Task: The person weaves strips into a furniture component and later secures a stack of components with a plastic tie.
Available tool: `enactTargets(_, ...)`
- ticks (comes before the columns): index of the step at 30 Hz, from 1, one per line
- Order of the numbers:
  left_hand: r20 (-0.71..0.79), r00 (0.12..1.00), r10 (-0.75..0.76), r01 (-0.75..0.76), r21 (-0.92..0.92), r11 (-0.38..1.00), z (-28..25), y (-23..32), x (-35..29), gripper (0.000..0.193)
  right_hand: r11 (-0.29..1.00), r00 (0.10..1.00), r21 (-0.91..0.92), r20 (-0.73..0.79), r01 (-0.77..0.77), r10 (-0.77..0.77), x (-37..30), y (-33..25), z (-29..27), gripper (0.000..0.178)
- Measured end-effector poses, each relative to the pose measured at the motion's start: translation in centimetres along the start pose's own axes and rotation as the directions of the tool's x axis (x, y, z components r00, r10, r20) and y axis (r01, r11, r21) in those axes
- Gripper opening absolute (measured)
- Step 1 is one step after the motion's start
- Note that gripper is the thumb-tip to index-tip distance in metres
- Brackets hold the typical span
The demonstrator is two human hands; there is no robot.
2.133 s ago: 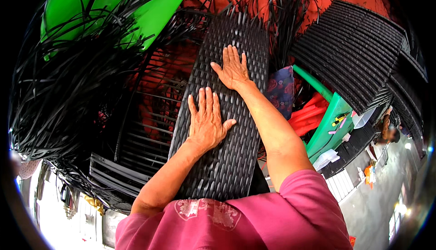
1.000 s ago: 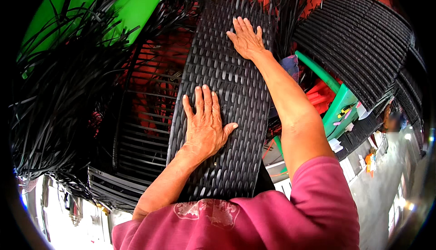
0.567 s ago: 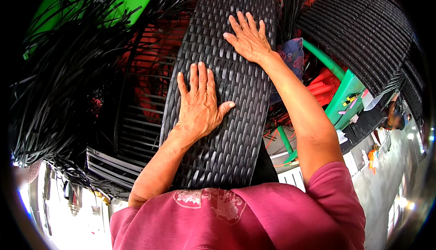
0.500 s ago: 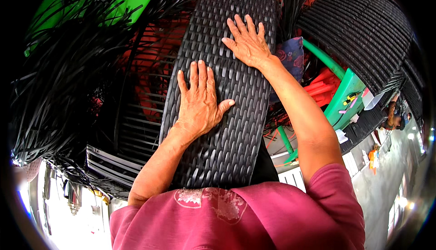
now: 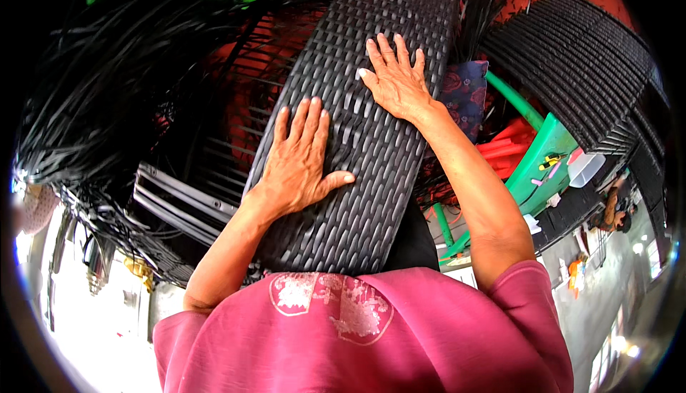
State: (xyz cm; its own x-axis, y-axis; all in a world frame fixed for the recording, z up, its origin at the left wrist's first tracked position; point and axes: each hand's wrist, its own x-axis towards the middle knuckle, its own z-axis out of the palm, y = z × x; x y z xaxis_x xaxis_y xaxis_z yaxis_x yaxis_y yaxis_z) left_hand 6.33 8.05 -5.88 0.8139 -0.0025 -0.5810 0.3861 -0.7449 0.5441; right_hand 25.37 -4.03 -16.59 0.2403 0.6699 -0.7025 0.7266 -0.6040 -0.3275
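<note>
A long panel of black woven plastic rattan (image 5: pixel 357 200) runs from my chest away to the top of the view. Flat on its left side lies my left hand (image 5: pixel 299 153), fingers together and thumb stretched out toward the middle. Farther up, toward the right edge, my right hand (image 5: pixel 397 78) rests with its fingers spread on the weave. Neither hand grips anything. The weave under both palms is hidden. Loose black strips (image 5: pixel 93 100) hang in a thick bunch to the left of the panel.
A black slatted frame (image 5: pixel 182 196) is below the strips. To the right stands a green plastic stool (image 5: pixel 532 171) with a yellow-and-black cutter (image 5: pixel 550 161) on it. A dark flowered cushion (image 5: pixel 463 96) lies beside the panel. Another black ribbed panel (image 5: pixel 572 64) is at far right.
The view has shifted, so the panel leans more to the right. Both hands stay flat on it; my left hand is turned slightly and sits nearer the panel's left edge.
</note>
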Motion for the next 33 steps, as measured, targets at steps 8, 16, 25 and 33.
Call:
enactTargets(8, 0.060, 0.973, -0.222, 0.219, 0.059, 0.974, -3.6, 1.8, -10.5, 0.089, 0.993, 0.998, -0.109, -0.039, 0.051, -0.056, -1.0, -2.9, -1.8, 0.061)
enactTargets(16, -0.189, 0.823, -0.536, 0.528, -0.094, 0.844, -1.5, 3.8, -17.6, 0.062, 0.970, 0.986, -0.177, 0.028, 0.167, -0.165, -3.2, -6.1, -3.5, 0.063)
enactTargets(25, -0.410, 0.714, -0.567, 0.527, -0.217, 0.821, 1.1, 4.6, -17.7, 0.045, 0.932, 0.943, -0.160, 0.129, 0.326, -0.308, -7.2, -10.4, -4.6, 0.065)
enactTargets(33, -0.623, 0.268, -0.735, 0.385, -0.630, 0.674, 3.5, 8.6, -18.7, 0.043, 0.901, 0.907, -0.144, 0.174, 0.408, -0.383, -9.3, -12.6, -5.2, 0.063)
